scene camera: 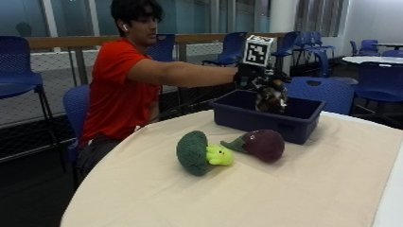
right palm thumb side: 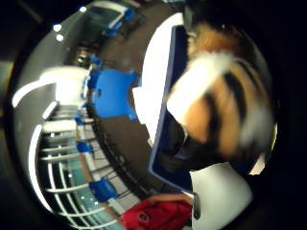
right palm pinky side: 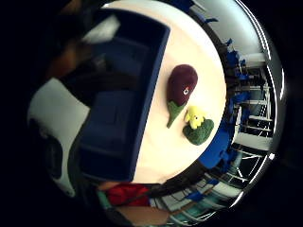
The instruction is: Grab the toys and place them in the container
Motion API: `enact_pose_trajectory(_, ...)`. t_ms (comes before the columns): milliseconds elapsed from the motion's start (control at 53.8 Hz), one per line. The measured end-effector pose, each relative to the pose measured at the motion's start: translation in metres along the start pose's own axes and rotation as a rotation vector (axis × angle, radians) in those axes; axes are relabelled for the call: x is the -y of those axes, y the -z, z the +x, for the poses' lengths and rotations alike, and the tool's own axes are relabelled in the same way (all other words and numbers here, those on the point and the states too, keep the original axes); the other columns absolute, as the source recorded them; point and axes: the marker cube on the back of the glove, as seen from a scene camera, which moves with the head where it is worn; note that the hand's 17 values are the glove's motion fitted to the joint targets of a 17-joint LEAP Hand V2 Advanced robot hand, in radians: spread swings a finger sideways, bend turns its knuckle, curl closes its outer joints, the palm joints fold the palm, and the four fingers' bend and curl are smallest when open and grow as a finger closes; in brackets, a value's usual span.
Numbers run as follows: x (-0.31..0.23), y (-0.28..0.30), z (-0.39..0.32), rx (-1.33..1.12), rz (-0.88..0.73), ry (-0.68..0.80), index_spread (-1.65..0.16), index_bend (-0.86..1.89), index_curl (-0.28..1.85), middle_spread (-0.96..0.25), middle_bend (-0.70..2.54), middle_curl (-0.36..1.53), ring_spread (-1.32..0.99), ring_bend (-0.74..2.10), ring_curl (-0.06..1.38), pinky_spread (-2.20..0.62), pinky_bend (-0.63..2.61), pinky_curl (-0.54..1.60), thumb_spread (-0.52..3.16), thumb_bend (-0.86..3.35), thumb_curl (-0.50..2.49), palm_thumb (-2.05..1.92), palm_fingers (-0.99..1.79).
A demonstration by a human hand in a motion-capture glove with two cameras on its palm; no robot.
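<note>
On the desk [scene camera: 252,189] the gloved hand [scene camera: 252,75] has its grip curled around a striped tiger toy [scene camera: 271,97] over the blue container [scene camera: 296,127], at twelve o'clock from the eggplant toy [scene camera: 264,144]; let go off-center, the tiger might hit the rim and tumble out.

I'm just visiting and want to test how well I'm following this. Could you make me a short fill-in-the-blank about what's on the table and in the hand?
1. The gloved right hand holds a striped toy over the ____ container.
2. The number of toys lying on the tablecloth is ____.
3. The purple eggplant toy lies between the container and the ____ toy.

Missing words: blue; two; broccoli
</note>
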Motion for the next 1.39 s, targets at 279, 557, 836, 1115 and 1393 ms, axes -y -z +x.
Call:
enact_pose_trajectory(279, -0.025, -0.003, 0.087, 0.114, 0.027, -0.037, -0.34, 0.08, 0.28, -0.04, 0.09, 0.23, 0.01, 0.16, 0.21, 0.02, 1.41, 0.44, 1.05, -0.08, 0.42, -0.04, -0.32)
enact_pose_trajectory(557, -0.073, 0.007, 0.239, 0.021, 0.067, -0.266, -0.34, 0.14, 0.26, -0.03, 0.10, 0.20, 0.08, 0.13, 0.18, 0.13, 1.31, 0.39, 1.00, -0.09, 0.30, -0.11, -0.31)
enact_pose_trajectory(836, -0.107, -0.026, 0.334, 0.083, 0.026, -0.389, -0.34, 0.14, 0.25, -0.03, 0.10, 0.18, 0.09, 0.13, 0.15, 0.16, 1.28, 0.36, 0.93, -0.10, 0.24, -0.13, -0.30)
enact_pose_trajectory(1115, -0.097, -0.083, 0.345, 0.116, -0.178, -0.401, -0.35, 0.12, 0.23, -0.03, 0.15, 0.21, 0.09, 0.12, 0.12, 0.16, 1.26, 0.34, 0.91, -0.09, 0.21, -0.11, -0.25)
enact_pose_trajectory(1393, -0.097, -0.106, 0.344, -0.031, -0.202, -0.481, -0.36, 0.04, 0.14, -0.06, 0.22, 0.24, 0.02, 0.54, 0.22, 0.08, 1.26, 0.34, 1.18, 0.04, 0.26, 0.11, -0.03)
